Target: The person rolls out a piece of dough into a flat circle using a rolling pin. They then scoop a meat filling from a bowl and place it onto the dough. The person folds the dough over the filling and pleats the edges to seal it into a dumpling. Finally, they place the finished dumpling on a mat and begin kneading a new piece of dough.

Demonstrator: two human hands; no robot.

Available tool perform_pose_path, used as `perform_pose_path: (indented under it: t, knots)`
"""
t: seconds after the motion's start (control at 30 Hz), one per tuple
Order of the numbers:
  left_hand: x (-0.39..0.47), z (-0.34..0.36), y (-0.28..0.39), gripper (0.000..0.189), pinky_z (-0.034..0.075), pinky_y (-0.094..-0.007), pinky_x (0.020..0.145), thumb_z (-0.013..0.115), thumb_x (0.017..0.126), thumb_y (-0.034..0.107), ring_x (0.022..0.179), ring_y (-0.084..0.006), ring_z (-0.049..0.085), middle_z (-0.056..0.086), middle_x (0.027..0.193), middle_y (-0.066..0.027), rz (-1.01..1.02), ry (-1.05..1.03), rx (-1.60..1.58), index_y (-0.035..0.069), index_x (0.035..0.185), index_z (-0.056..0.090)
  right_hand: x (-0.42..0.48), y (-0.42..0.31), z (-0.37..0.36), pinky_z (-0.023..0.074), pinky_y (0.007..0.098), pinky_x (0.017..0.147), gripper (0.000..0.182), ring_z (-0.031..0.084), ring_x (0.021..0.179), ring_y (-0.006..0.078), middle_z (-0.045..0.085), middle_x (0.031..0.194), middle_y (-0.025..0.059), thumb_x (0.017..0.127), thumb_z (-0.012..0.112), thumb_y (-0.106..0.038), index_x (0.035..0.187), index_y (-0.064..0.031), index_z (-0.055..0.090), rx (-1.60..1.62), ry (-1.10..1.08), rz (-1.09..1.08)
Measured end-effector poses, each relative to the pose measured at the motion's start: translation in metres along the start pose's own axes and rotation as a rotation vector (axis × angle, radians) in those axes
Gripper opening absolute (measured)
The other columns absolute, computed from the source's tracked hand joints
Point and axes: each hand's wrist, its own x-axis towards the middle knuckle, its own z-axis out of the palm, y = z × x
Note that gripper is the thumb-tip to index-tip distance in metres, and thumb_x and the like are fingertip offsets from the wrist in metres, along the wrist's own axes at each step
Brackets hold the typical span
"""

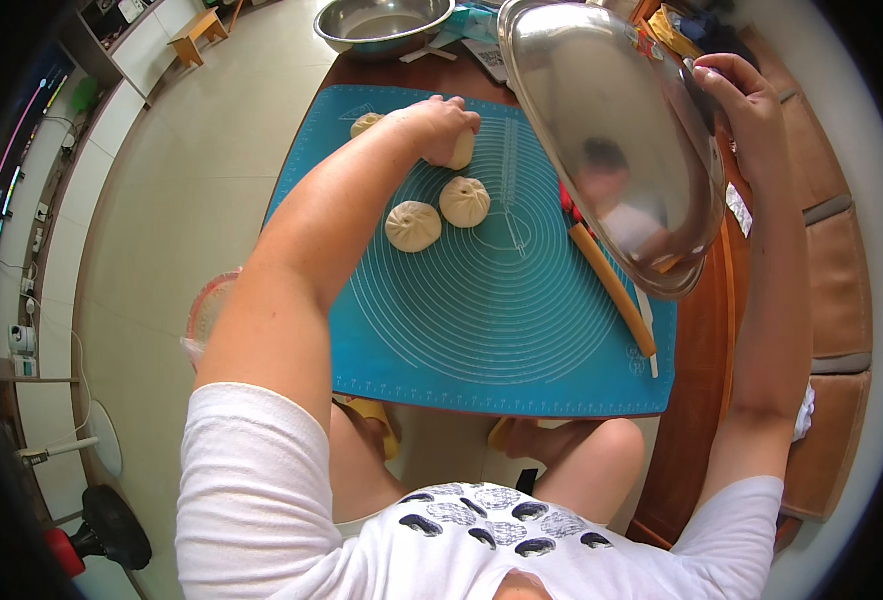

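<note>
My left hand [441,127] reaches to the far part of a blue silicone pastry mat [486,330], its fingers around a pleated dough bun [461,152]. Two more pleated buns, one [413,226] and another [464,202] just right of it, sit closer to me. A further bun [365,124] shows partly behind my left forearm. At the upper right, my right hand [749,97] grips a large shiny metal lid [569,97] near its handle. The lid is held tilted above the mat's right side, its surface reflecting a blurred figure.
Under the lid's edge lie a wooden rolling pin [612,291], a white flat stick [646,330] and a red object [566,196]. A steel basin [381,34] stands at the far table edge. A red-rimmed plastic container [208,307] is left of the table; a brown sofa [835,277] is right.
</note>
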Motion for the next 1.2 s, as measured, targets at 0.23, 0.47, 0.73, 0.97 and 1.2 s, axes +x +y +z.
perform_pose_path:
  t: [0.23,0.47,0.73,0.97,1.2]
  knots:
    - [0.006,-0.015,-0.028,0.075,0.053,-0.0368,0.098,0.075,0.059,0.004,0.115,-0.0283,0.064,0.067,0.124,-0.0118,-0.206,-0.058,-0.636,0.014,0.133,0.065,-0.005,0.001,-0.002,0.035,0.0172,0.056,0.014,0.046,0.064,-0.002,0.064,0.082,-0.0097,0.092,0.069,-0.021,0.1,-0.01,0.074,0.044,0.0,0.082]
    - [0.001,-0.007,-0.066,0.064,0.05,-0.0374,0.096,0.072,0.068,0.001,0.113,-0.0235,0.063,0.066,0.126,-0.0084,-0.422,0.067,-1.327,0.013,0.13,0.065,-0.005,0.003,-0.013,0.0319,0.0156,0.054,0.013,0.044,0.063,-0.0043,0.065,0.084,-0.0108,0.091,0.071,-0.023,0.098,-0.013,0.074,0.037,0.001,0.14]
    - [-0.007,-0.007,-0.098,0.046,0.053,-0.0468,0.099,0.067,0.084,0.006,0.117,-0.0289,0.063,0.063,0.127,-0.0131,-0.21,0.604,-1.991,0.004,0.129,0.057,0.0,0.004,0.009,0.0318,0.0155,0.054,0.013,0.044,0.064,-0.0048,0.065,0.084,-0.011,0.091,0.071,-0.022,0.099,-0.0131,0.074,0.091,-0.006,0.108]
    - [-0.15,-0.063,-0.11,0.075,0.034,-0.0567,0.117,0.065,0.082,0.037,0.138,-0.0364,0.047,0.051,0.146,-0.0186,0.68,0.956,-2.284,0.001,0.145,0.047,-0.001,-0.017,0.074,0.0498,0.0232,0.07,0.017,0.063,0.079,0.0078,0.071,0.086,0.0002,0.087,0.072,-0.017,0.096,-0.003,0.073,0.035,-0.078,-0.109]
    - [-0.276,-0.008,-0.086,0.084,0.038,-0.0661,0.112,0.053,0.092,0.071,0.131,-0.0448,0.05,0.046,0.144,-0.0189,-0.061,1.395,-2.399,0.011,0.148,0.036,-0.001,-0.021,0.212,0.0524,0.0424,0.088,0.026,0.067,0.096,0.036,0.069,0.1,0.0166,0.082,0.066,-0.026,0.098,-0.0063,0.072,-0.284,-0.102,-0.394]
